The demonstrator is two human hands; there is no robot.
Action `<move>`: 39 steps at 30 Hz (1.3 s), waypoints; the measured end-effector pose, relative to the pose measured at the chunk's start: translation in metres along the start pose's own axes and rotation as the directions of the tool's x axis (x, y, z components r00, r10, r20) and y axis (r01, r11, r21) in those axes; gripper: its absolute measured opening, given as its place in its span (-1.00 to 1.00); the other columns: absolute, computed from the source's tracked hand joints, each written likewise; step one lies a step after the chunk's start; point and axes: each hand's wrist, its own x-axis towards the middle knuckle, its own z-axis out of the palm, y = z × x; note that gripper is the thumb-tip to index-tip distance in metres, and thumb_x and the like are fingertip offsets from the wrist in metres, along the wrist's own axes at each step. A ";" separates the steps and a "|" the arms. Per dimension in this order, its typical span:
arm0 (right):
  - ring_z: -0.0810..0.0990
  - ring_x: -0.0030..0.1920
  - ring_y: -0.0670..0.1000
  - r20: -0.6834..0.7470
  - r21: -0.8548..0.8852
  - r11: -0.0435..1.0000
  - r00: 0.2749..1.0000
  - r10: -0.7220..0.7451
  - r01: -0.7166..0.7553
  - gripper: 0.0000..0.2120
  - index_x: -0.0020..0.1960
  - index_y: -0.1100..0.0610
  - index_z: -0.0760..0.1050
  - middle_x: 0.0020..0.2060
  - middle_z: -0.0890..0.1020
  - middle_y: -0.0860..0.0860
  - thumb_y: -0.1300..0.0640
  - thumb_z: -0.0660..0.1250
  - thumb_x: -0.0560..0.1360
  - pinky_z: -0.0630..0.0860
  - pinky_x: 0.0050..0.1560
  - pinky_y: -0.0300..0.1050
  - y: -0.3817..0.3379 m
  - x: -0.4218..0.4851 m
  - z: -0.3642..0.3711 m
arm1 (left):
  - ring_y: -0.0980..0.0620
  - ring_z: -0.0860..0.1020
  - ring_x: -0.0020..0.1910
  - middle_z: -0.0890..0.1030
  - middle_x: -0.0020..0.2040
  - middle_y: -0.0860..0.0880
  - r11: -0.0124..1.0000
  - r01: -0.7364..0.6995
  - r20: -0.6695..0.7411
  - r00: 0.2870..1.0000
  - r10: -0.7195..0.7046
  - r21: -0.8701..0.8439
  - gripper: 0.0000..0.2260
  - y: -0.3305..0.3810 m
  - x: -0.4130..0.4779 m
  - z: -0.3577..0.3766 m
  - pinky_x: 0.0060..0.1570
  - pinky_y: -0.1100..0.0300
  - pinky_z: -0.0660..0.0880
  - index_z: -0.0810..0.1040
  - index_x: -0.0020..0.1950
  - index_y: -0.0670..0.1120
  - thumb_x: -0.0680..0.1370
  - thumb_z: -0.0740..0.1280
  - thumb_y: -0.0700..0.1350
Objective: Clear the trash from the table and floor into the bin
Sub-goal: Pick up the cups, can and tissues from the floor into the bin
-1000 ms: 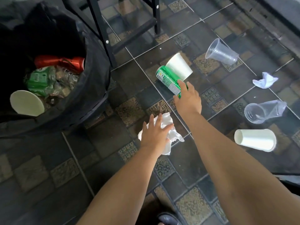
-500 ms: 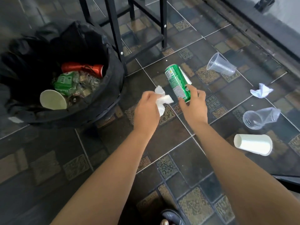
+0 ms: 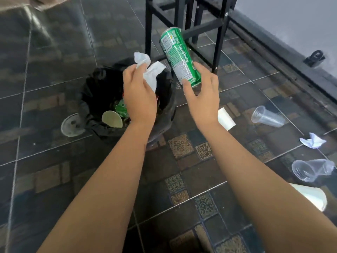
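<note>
My left hand is closed on a crumpled white tissue and hangs right over the black bag-lined bin. My right hand grips the lower end of a tall green can, tilted upward, just right of the bin's rim. Inside the bin lie a paper cup and green wrappers. On the floor to the right lie a white paper cup, a clear plastic cup, a crumpled tissue, a crushed clear cup and another paper cup.
Black metal table legs stand just behind the can. A clear plastic lid lies on the floor left of the bin. A dark ledge runs along the wall at the right. The floor is dark patterned tile.
Both hands rose from the floor and moved left and up toward the bin, the left carrying the tissue, the right carrying the green can. The view tilted up; the bin now sits under my left hand.
</note>
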 end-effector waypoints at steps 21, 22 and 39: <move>0.13 0.56 0.00 0.443 -0.339 0.914 0.895 -0.054 0.223 -0.58 0.48 -0.02 0.35 0.52 0.30 -0.02 -0.02 0.14 0.64 -0.06 0.53 0.04 0.005 -0.020 0.044 | -0.19 0.07 0.57 0.12 0.60 -0.10 0.779 -0.101 0.486 0.828 -0.279 0.618 -0.52 -0.068 0.010 -0.025 0.50 -0.16 0.05 0.13 0.60 -0.04 0.69 0.00 0.06; 0.14 0.55 0.00 0.428 -0.345 0.915 0.903 -0.046 0.210 -0.58 0.49 -0.02 0.34 0.52 0.29 -0.01 -0.03 0.12 0.65 -0.04 0.53 0.04 0.011 -0.022 0.036 | -0.19 0.08 0.57 0.14 0.60 -0.10 0.797 -0.119 0.500 0.830 -0.246 0.591 -0.52 -0.059 0.007 -0.021 0.50 -0.16 0.05 0.13 0.60 -0.06 0.69 0.00 0.06; 0.17 0.54 0.14 0.015 -0.732 0.586 0.851 0.524 -0.348 -0.45 0.54 0.09 0.17 0.54 0.23 0.09 -0.09 0.16 0.63 0.09 0.52 0.12 0.192 -0.081 -0.150 | -0.17 0.04 0.58 0.10 0.61 -0.10 0.839 -0.510 0.854 0.508 0.116 0.190 -0.45 0.044 -0.147 0.164 0.53 -0.11 0.02 0.08 0.60 -0.05 0.66 0.15 0.07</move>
